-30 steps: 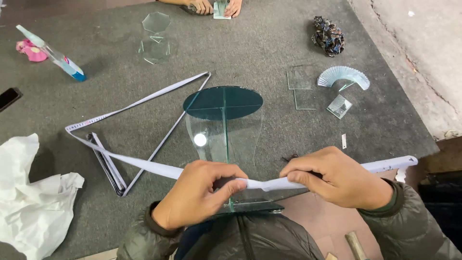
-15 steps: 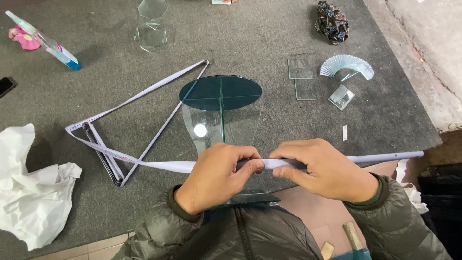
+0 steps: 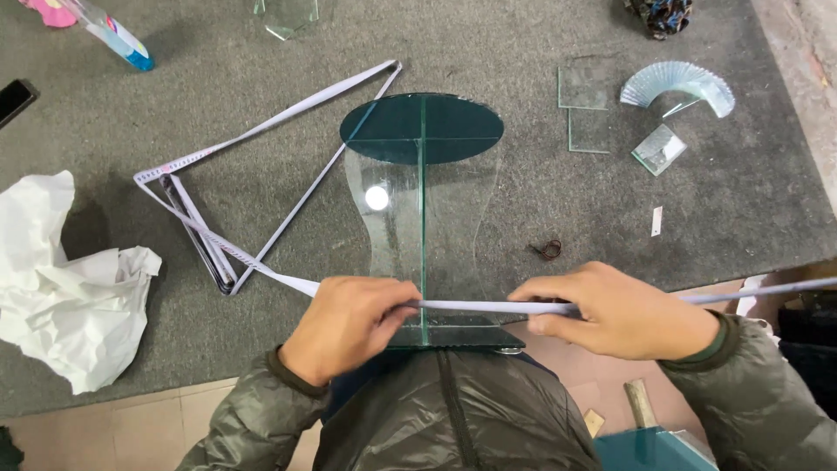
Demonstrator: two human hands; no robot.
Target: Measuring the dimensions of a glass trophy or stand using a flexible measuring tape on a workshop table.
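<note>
Your padded jacket [image 3: 453, 410] fills the bottom centre of the frame and hides the near end of the glass stand [image 3: 425, 209], so only a sliver of its lower plate shows. Your left hand [image 3: 349, 324] has its grip pinched shut on the white tape [image 3: 488, 306], thumb and fingers clamped at the stand's central glass fin. Your right hand [image 3: 623, 310] also grips the tape, fingers curled over it; the fingertips underneath are hidden.

The tape is stretched flat between both hands across the near part of the stand. To the right it runs out of the frame; to the left it trails back over the grey table [image 3: 218, 105] and folds into a loose triangle in the upper left.

The hands are wider apart than half a second ago, when they nearly touched, and the view has tipped down.

A small dark ring [image 3: 547, 250] lies right of the stand. Crumpled white paper [image 3: 61, 279] sits at the left edge. Farther up right are glass pieces [image 3: 593, 109] and a fanned stack of glass strips [image 3: 678, 83]. A spray bottle [image 3: 109, 33], top left, is cut off.
</note>
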